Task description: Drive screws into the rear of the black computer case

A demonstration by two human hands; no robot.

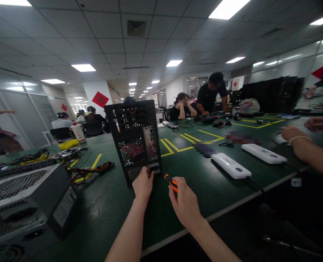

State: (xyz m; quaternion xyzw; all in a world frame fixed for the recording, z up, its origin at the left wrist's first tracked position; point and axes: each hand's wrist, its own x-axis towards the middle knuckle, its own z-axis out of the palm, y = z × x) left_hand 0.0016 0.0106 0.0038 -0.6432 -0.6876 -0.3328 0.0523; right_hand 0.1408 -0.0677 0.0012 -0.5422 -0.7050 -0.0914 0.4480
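Note:
A black computer case (135,123) stands upright on the green table, its back panel facing me. Perforated vents, a metal port plate (150,142) and a lower grille show on that panel. My left hand (143,185) is at the panel's lower part, fingers bent together by a dark socket area; what they pinch, if anything, is hidden. In my right hand (185,199) is a screwdriver (171,182) with a black and orange handle, pointing up and left toward the lower right edge of the case. Its tip is too dim to make out.
A grey power supply unit (27,203) lies at the left, with bundled cables (93,171) behind it. Two white power banks (231,165) with cords lie at right. Another person's hands (300,136) work at far right. A white cup (78,133) stands back left.

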